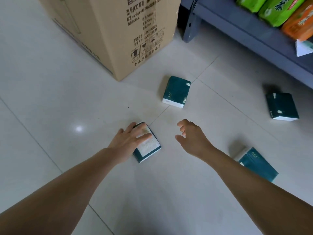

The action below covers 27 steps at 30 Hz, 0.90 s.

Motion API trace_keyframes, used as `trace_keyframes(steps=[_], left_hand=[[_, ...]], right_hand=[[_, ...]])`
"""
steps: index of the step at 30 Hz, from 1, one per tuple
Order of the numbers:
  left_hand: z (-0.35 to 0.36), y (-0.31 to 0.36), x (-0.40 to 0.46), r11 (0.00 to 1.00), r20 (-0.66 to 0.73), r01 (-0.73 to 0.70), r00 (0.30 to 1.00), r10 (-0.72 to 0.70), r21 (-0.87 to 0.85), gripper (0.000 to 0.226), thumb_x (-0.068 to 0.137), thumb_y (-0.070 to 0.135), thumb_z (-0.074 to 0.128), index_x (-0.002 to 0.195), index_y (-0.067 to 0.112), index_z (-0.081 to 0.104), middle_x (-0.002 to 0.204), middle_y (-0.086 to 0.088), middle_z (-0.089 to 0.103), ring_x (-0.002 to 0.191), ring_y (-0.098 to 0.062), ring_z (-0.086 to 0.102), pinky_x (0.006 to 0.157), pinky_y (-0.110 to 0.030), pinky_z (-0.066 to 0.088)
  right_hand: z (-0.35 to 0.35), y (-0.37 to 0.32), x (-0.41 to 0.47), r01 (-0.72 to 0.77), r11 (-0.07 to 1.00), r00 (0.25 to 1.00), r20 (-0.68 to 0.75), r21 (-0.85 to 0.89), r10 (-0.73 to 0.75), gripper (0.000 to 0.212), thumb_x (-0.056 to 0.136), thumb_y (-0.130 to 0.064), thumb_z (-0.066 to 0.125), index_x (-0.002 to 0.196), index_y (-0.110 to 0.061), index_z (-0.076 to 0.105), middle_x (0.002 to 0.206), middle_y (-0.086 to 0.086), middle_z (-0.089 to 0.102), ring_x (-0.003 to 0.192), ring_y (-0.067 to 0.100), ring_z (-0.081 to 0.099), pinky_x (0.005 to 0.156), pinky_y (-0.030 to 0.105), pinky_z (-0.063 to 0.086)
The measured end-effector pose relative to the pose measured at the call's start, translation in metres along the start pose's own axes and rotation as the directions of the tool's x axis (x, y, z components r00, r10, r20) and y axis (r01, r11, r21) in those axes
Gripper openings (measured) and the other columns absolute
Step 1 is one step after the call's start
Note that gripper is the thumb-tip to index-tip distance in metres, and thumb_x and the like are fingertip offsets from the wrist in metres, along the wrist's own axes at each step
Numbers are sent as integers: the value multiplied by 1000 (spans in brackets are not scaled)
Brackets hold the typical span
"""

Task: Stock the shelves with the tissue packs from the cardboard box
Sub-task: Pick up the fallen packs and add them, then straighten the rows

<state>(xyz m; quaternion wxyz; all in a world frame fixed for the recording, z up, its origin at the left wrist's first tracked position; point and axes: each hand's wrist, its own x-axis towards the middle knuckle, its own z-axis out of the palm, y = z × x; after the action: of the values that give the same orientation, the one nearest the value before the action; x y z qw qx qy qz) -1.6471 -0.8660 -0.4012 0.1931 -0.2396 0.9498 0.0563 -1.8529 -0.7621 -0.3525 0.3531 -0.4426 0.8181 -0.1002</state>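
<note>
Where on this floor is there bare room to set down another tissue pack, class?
Bare tile lies left of the cardboard box and left hand, and near the camera between both forearms. It is crowded between the box, the shelf and the four dark green packs.

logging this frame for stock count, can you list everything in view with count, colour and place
teal packs: 4, dark teal with white ends, on the floor: one under the left hand, one near the box corner, one far right by the shelf, one beside the right forearm
box: 1, brown cardboard with black print, standing on the floor, top centre
shelf: 1, dark grey-blue, top right
green packs: at least 2, on the shelf
orange pack: 1, on the shelf, right of the green ones
white pack: 1, partly cut off, at the shelf edge
floor: light grey tiles
left hand: fingers straight, resting on a teal pack
right hand: loosely curled grip, holding nothing, above the floor
</note>
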Motion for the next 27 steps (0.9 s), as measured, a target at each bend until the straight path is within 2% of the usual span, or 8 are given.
trace_keyframes(steps=[3,6,10,14,16,18,22,27], left_hand=[[0,6,7,997,-33,43,998,-45,-62,82,77,-4,52,143,38,27,151,2,14,120,-24,37,72,-30,46],[-9,7,14,962,-80,104,988,-128,-252,58,84,10,59,133,35,42,144,13,33,116,-19,41,67,-27,44],[-40,8,29,859,-118,167,960,-253,-483,32,87,27,61,117,28,48,113,8,59,97,-17,52,69,-29,44],[-76,13,44,634,-37,185,947,-320,-751,17,89,34,60,97,22,51,78,5,57,76,-20,54,67,-31,43],[-89,17,48,475,2,145,958,-288,-868,16,92,32,57,90,17,54,77,2,56,74,-19,52,69,-35,46],[-100,23,50,366,36,123,971,-235,-923,18,95,32,53,86,17,54,81,-1,56,74,-18,51,63,-28,49],[-117,34,52,372,38,115,978,-207,-921,17,98,38,46,92,23,52,81,4,54,63,-14,49,42,-9,37],[-135,46,59,415,18,110,975,-221,-903,28,97,43,44,100,17,52,84,4,56,58,-14,56,49,-20,39]], right_hand=[[3,4,-1,3,1000,1000,-10,4,-3,42,91,-20,56,130,-12,43,125,10,52,109,23,54,91,36,47],[1,7,-3,2,1000,1000,-9,7,-2,42,91,-18,55,131,-13,42,125,9,51,110,23,54,92,36,47],[-10,4,-4,29,999,999,-31,45,-27,49,88,-2,50,134,-15,40,126,9,50,107,21,54,88,28,48],[-27,3,-4,45,989,993,-111,137,-30,60,82,6,47,137,-15,35,130,8,46,119,19,48,85,19,38],[-37,6,-4,38,976,989,-149,214,-5,61,82,3,51,137,-17,34,131,7,46,119,18,47,81,18,39],[-48,10,-6,18,945,985,-165,326,39,61,83,-2,56,136,-20,33,129,4,47,112,16,48,68,13,39],[-70,17,-10,2,871,981,-170,491,93,63,81,-2,61,134,-23,35,124,-1,47,109,16,49,72,19,40],[-91,26,-19,-53,800,984,-105,597,143,52,85,-7,58,131,-24,41,123,-2,51,103,14,53,68,17,41]])
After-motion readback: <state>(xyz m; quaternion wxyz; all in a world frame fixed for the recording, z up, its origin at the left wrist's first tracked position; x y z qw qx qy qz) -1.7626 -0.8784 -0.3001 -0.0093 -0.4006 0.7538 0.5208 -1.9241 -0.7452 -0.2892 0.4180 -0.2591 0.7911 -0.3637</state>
